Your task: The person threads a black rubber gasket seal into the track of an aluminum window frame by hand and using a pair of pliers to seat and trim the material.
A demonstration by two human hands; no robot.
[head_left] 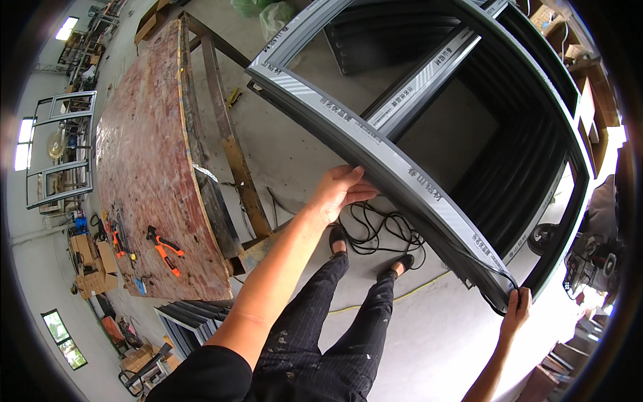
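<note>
A large grey-and-black window frame [402,164], covered with printed protective film, slants across the right half in front of me. My left hand [343,191] grips its near edge, thumb towards the side face and fingers partly tucked underneath. At the frame's near right corner, my right hand [517,309] pinches a thin black rubber strip [487,266]. The strip runs along the near edge and bends round at that corner. The right fingertips are partly hidden against the frame.
A stained wooden-topped bench [144,161] stands left, with orange-handled pliers [164,249] on it. Coiled black cable [378,231] lies on the floor by my feet. More profiles [194,321] are stacked at lower left. A machine [593,261] stands far right.
</note>
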